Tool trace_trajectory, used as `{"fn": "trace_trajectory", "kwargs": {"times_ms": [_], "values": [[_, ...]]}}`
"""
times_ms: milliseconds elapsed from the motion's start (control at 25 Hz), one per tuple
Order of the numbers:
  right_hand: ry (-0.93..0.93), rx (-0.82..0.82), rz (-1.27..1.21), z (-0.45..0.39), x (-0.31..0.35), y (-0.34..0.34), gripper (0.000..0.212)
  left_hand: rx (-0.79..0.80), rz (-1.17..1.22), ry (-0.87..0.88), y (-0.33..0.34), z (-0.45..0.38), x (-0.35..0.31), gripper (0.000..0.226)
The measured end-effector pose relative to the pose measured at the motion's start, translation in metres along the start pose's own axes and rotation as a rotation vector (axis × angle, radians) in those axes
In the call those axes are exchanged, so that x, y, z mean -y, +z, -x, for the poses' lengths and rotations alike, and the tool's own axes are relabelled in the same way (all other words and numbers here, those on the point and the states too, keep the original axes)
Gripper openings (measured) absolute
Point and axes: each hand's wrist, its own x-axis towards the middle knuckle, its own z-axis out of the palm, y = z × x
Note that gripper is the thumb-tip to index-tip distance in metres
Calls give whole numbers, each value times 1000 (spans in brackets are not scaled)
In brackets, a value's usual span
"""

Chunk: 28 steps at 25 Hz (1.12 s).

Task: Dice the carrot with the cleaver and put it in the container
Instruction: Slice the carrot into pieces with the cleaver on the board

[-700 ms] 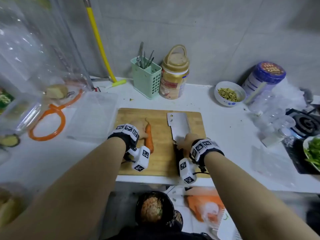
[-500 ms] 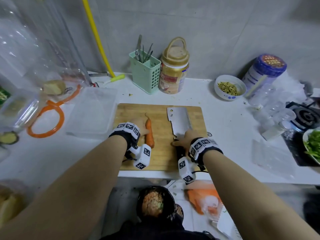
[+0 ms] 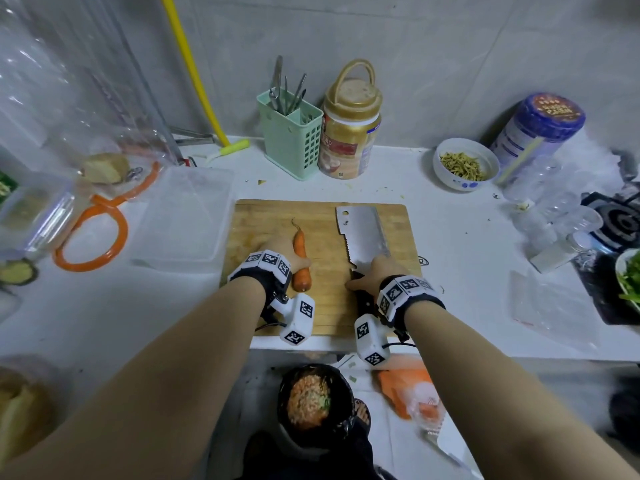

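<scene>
A whole orange carrot (image 3: 300, 257) lies lengthwise on the wooden cutting board (image 3: 322, 306), its thin tip pointing away from me. My left hand (image 3: 281, 250) holds the carrot from its left side, thumb across its lower part. The steel cleaver (image 3: 363, 235) lies flat on the board to the right of the carrot, blade pointing away. My right hand (image 3: 375, 273) grips the cleaver's dark handle at the blade's near end. A clear plastic container (image 3: 183, 216) stands empty just left of the board.
A green utensil holder (image 3: 289, 133) and a tan-lidded jar (image 3: 349, 129) stand behind the board. A white bowl (image 3: 465, 164) of shreds, a blue-lidded jar (image 3: 540, 129), plastic cups and a stove burner (image 3: 623, 220) fill the right. An orange ring (image 3: 90, 237) lies left. A bin sits below the counter edge.
My right hand has closed further around the cleaver's handle. The carrot, the cleaver and my left hand stay in place; only the camera has tilted slightly.
</scene>
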Motion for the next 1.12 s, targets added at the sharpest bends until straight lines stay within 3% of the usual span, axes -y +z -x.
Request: {"fn": "trace_trajectory", "kwargs": {"times_ms": [240, 400, 680, 800, 1000, 1120], "values": [[18, -41, -14, 10, 3, 1, 40, 11, -47, 3, -6, 3, 4, 33], [31, -159, 20, 20, 6, 4, 40, 12, -86, 26, -15, 6, 11, 35], [161, -192, -251, 28, 12, 2, 24, 3, -91, 95, -28, 12, 19, 32], [229, -193, -254, 35, 14, -3, 26, 7, -89, 131, -34, 16, 23, 28], [186, -296, -291, 34, 19, -5, 14, 2, -184, 202, -41, 21, 25, 30], [107, -265, -321, 30, 19, -9, 12, 12, -349, 223, -48, 17, 16, 32]]}}
